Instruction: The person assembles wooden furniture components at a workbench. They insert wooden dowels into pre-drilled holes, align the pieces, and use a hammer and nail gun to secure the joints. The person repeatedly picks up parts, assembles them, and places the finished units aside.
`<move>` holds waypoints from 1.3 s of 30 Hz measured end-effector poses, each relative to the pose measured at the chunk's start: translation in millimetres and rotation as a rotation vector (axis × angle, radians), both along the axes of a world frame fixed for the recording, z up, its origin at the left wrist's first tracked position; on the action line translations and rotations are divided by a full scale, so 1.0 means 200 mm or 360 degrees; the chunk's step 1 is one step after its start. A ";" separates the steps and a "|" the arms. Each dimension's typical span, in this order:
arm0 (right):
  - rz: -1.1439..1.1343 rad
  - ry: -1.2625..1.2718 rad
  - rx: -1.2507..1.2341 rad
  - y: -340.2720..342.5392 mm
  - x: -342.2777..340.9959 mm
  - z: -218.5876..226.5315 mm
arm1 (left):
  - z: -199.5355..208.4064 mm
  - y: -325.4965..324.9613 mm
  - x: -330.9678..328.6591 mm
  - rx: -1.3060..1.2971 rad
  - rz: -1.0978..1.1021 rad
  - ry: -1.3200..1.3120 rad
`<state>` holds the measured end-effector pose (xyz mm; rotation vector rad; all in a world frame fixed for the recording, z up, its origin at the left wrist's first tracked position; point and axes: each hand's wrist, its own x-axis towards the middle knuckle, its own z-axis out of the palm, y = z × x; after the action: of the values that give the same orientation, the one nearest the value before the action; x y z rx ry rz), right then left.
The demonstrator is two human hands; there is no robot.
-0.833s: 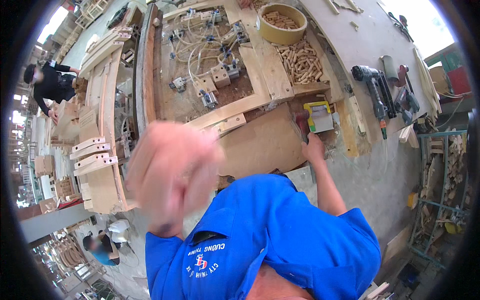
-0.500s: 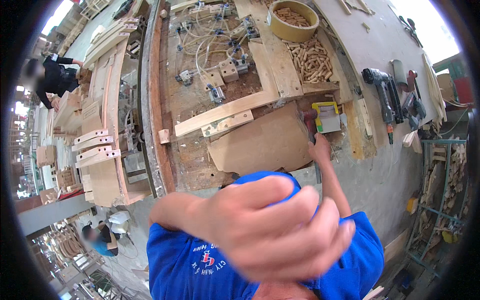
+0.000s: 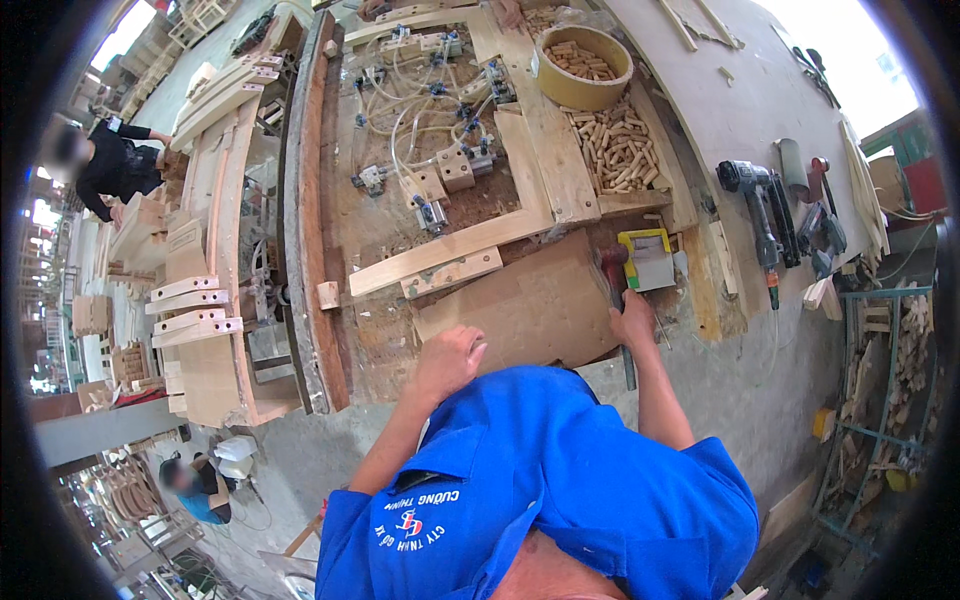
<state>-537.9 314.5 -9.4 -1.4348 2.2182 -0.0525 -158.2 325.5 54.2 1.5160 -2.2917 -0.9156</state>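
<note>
My right hand [image 3: 635,322] grips the handle of a hammer [image 3: 614,260] with a dark red head, which rests by the right end of a brown cardboard sheet [image 3: 535,305]. The lower end of the handle sticks out below my fist. My left hand [image 3: 450,360] is at the cardboard's near left edge with its fingers curled in, and nothing shows in them. Beyond the cardboard, an L-shaped wooden frame [image 3: 450,252] borders a fixture of clear air hoses and small cylinders [image 3: 437,90]. A yellow-edged clear container [image 3: 650,258] stands just right of the hammer head.
Wooden dowels [image 3: 618,150] fill a bin beside a round yellow tub [image 3: 585,85]. On the right board lie a nail gun [image 3: 755,195] and other tools. Another person's hand [image 3: 508,14] shows at the far edge. To the left, co-workers stand near stacked wooden parts [image 3: 195,310].
My left hand has dropped from close in front of the camera to the cardboard's near edge. My right hand keeps hold of the hammer. Another person's hands have appeared at the far edge.
</note>
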 end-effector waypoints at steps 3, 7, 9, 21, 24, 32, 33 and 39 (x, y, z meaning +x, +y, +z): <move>0.0004 0.0027 -0.0016 0.00 -0.02 -0.01 | -0.07 0.04 0.04 0.0114 0.0068 -0.0093; -0.0003 0.0028 0.0060 -0.02 0.01 0.03 | -0.13 0.07 0.07 0.0126 0.0129 -0.0173; -0.0014 0.0028 0.0080 -0.01 0.01 0.03 | -0.14 0.07 0.06 0.0173 0.0112 -0.0224; -0.0020 0.0025 0.0032 -0.01 -0.02 -0.03 | -0.15 0.03 -0.02 0.0245 -0.0045 -0.0323; -0.0019 0.0018 0.0052 -0.01 -0.01 -0.02 | -0.17 0.03 -0.01 0.0237 -0.0042 -0.0318; -0.0032 -0.0022 0.0078 0.00 -0.02 0.02 | -0.21 0.03 -0.01 0.0236 -0.0058 -0.0291; -0.0038 -0.0035 0.0085 -0.01 -0.01 0.02 | -0.21 0.03 -0.01 0.0234 -0.0063 -0.0307; -0.0036 -0.0003 0.0026 0.00 -0.01 -0.02 | -0.23 0.04 0.00 0.0251 -0.0085 -0.0323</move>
<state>-539.9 314.7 -12.8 -1.4001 2.2286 -0.0432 -158.5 332.6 9.1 1.6901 -2.4623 -1.0213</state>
